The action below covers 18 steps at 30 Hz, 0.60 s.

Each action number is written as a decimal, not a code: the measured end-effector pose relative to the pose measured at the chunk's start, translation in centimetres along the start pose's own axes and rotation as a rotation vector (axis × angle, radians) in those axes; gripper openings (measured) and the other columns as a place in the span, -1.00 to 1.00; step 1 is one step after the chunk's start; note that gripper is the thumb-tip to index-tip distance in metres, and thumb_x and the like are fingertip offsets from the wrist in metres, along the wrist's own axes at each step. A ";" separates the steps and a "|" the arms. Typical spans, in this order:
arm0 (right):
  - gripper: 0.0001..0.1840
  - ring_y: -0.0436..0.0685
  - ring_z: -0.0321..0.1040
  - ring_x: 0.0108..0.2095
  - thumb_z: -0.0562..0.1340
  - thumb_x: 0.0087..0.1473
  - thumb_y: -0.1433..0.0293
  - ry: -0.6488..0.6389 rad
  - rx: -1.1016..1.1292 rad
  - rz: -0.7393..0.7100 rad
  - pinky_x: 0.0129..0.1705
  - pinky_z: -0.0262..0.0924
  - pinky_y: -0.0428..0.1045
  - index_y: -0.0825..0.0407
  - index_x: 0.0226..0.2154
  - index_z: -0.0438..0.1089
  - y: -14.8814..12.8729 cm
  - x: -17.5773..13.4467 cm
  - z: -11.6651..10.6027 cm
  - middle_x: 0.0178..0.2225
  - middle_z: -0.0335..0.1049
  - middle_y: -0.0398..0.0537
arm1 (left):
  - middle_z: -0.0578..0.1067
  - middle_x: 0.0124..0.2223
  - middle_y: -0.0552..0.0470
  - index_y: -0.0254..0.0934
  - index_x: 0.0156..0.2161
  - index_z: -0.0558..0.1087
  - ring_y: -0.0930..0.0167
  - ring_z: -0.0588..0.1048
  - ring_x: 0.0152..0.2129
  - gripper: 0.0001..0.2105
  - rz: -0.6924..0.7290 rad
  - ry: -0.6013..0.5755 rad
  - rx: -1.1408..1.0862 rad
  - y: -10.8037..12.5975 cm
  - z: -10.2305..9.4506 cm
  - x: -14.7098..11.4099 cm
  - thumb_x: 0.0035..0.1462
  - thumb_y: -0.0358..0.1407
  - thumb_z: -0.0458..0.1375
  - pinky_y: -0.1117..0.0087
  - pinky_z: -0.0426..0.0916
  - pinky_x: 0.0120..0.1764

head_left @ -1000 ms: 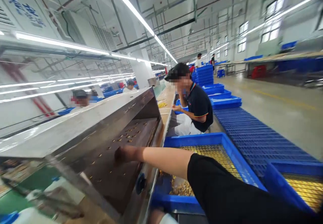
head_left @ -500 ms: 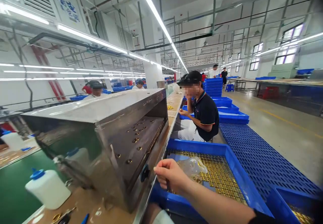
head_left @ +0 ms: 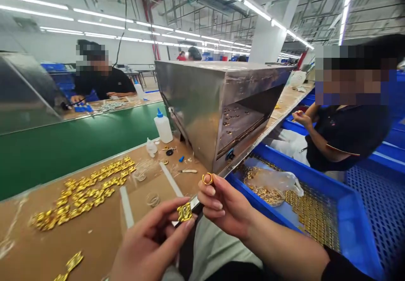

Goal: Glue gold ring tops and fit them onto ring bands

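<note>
My left hand pinches a square gold ornament between thumb and fingertips, above the table's front edge. Just right of it, my right hand is closed on a small gold ring, held upright at the fingertips. The two pieces are apart. Rows of similar gold ornaments lie on the brown tabletop to the left, with a few more loose gold pieces closer to me. Below my right arm, the blue tray holds gold pieces in a grid and a plastic bag.
A metal box oven with gold rings on its inner shelf stands beyond my hands. Near it are a white squeeze bottle, a smaller bottle and tweezers. A co-worker sits at the right; another person sits across the green belt.
My view has swung left and down to the tabletop. My left hand has come into view with a gold ornament. The right hand now shows a gold ring at its fingertips.
</note>
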State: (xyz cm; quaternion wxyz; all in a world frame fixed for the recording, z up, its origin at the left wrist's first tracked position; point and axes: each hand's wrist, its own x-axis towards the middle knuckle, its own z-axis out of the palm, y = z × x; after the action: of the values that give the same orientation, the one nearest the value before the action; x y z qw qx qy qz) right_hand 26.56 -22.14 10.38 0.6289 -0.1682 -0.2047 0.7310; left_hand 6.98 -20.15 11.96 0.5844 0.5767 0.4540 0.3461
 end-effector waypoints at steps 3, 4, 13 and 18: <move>-0.66 -0.17 -0.23 -0.56 0.55 0.12 0.23 -0.009 0.045 0.055 -0.61 -0.18 -0.29 0.04 -0.21 0.49 1.0 0.2 0.7 -0.40 0.19 -0.29 | 0.52 -0.50 0.11 -0.20 -0.05 0.65 0.50 0.40 -0.65 -0.53 0.034 0.022 -0.035 0.9 0.0 -0.7 0.02 0.03 0.50 0.56 0.33 -0.52; -0.67 -0.17 -0.23 -0.56 0.55 0.12 0.24 -0.013 0.062 0.063 -0.61 -0.18 -0.30 0.04 -0.19 0.49 1.2 0.3 0.8 -0.40 0.20 -0.29 | 0.53 -0.49 0.10 -0.20 -0.05 0.64 0.50 0.40 -0.65 -0.54 0.042 0.029 -0.042 1.0 0.0 -0.8 0.03 0.02 0.50 0.57 0.33 -0.53; -0.71 -0.21 -0.24 -0.59 0.51 0.18 0.25 0.005 0.100 0.102 -0.57 -0.12 -0.31 0.01 -0.16 0.49 2.5 0.3 1.4 -0.40 0.15 -0.33 | 0.61 -0.41 0.02 -0.22 0.01 0.65 0.48 0.46 -0.66 -0.57 0.114 -0.019 -0.009 0.3 -1.3 -0.3 0.11 -0.04 0.48 0.54 0.39 -0.55; -0.81 -0.18 -0.24 -0.61 0.30 0.40 0.24 -0.052 0.133 0.143 -0.57 -0.09 -0.29 -0.05 -0.01 0.51 2.2 0.4 1.6 -0.41 0.12 -0.34 | 0.57 -0.48 0.07 -0.17 0.01 0.66 0.48 0.43 -0.66 -0.60 0.104 0.007 -0.025 0.5 -1.1 -0.4 0.11 -0.08 0.49 0.54 0.38 -0.55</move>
State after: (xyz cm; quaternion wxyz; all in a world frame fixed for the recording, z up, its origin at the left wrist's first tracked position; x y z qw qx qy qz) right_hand 23.85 -22.18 10.62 0.5795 -0.1212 -0.1593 0.7900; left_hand 5.87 -20.09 12.62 0.5712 0.5908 0.4212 0.3838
